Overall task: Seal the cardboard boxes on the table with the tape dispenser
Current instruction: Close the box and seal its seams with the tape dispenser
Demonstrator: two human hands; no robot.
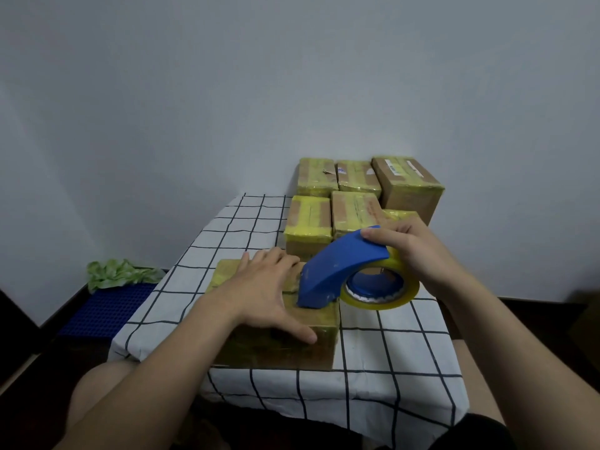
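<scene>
A cardboard box wrapped in yellowish tape lies at the table's front edge. My left hand rests flat on its top with fingers spread, the thumb reaching toward the near right corner. My right hand grips the blue tape dispenser from above, with its yellowish tape roll hanging off the box's right side. The dispenser's front end presses on the box top, beside my left hand. Several taped boxes are stacked at the back of the table.
The table wears a white cloth with a black grid. At floor level on the left lie a blue mat and crumpled green material. A plain wall stands behind. My knees sit below the table's near edge.
</scene>
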